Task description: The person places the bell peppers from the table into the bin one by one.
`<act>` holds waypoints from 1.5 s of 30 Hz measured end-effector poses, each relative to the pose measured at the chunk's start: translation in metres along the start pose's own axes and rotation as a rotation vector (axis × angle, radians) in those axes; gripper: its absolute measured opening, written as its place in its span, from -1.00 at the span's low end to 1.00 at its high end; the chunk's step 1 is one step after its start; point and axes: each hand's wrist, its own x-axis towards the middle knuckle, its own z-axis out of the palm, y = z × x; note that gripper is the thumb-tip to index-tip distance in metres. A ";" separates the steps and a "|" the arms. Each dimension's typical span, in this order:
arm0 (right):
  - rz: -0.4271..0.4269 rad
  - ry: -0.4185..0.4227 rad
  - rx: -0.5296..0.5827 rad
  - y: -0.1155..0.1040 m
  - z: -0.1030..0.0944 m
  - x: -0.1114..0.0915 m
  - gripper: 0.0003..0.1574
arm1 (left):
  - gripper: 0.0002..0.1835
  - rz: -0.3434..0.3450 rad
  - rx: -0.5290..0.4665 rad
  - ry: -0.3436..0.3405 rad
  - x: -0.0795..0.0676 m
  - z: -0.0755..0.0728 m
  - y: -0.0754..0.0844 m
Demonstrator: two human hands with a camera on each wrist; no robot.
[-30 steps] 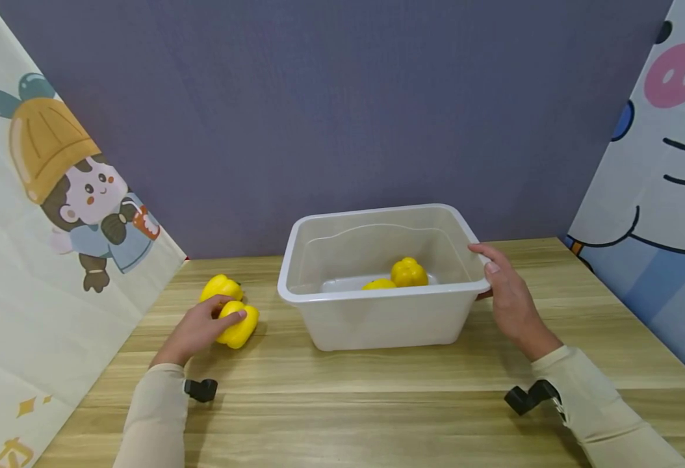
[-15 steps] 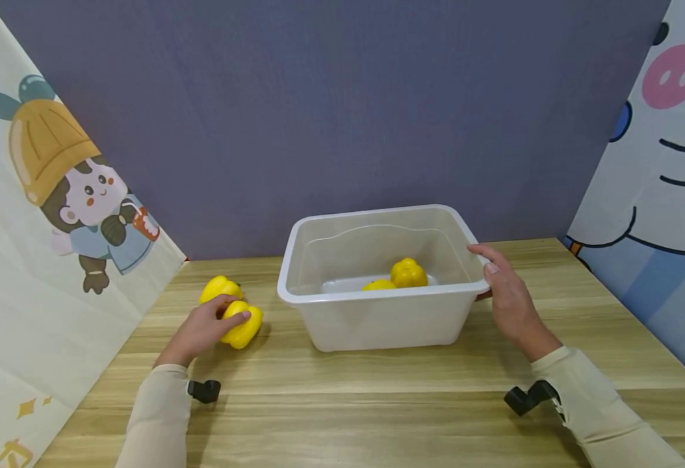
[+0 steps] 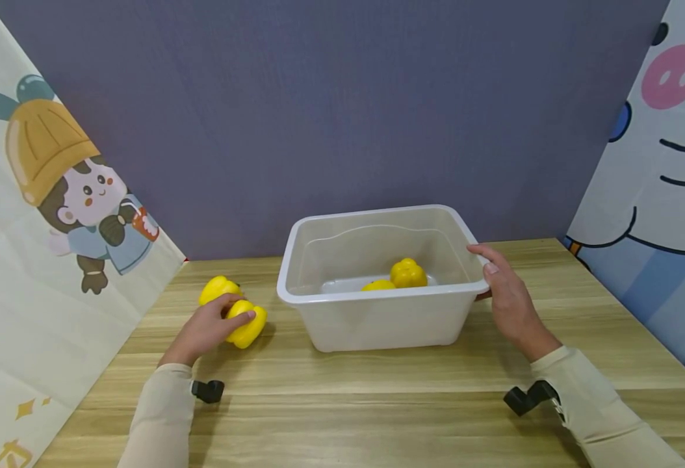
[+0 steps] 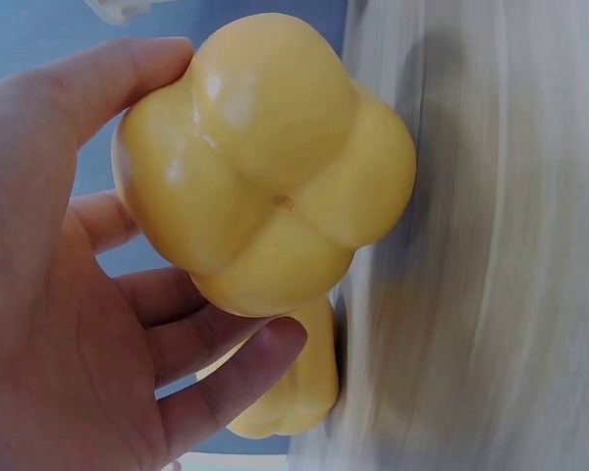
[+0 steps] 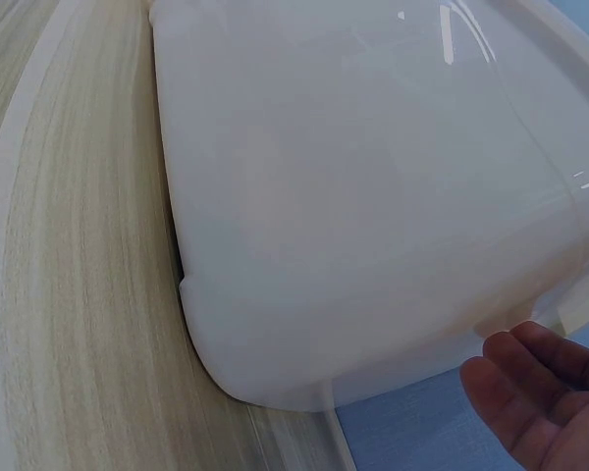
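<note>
My left hand [image 3: 202,331] grips a yellow bell pepper [image 3: 250,327] between thumb and fingers, left of the bin. In the left wrist view the lobed underside of that bell pepper [image 4: 275,167] faces the camera, close over the wood. A second yellow bell pepper [image 3: 218,287] lies just behind the left hand, partly covered by it. At the bin's right end my right hand [image 3: 513,305] holds the rim, thumb on top and fingers outside. The white plastic bin [image 3: 383,322] stands upright, with two yellow bell peppers [image 3: 409,273] inside; its front rim partly hides one.
The wood-grain table [image 3: 342,416] runs back to a grey-blue partition [image 3: 342,117]. Printed panels with cartoon figures flank it, a white panel [image 3: 21,260] on the left and a blue-white panel [image 3: 664,214] on the right.
My left hand has moved slightly right with its bell pepper, away from the one behind it. The right hand and the bin have stayed in place.
</note>
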 end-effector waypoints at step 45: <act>-0.001 -0.001 -0.005 -0.001 0.000 0.000 -0.42 | -0.23 0.089 0.051 0.143 -0.002 0.000 0.018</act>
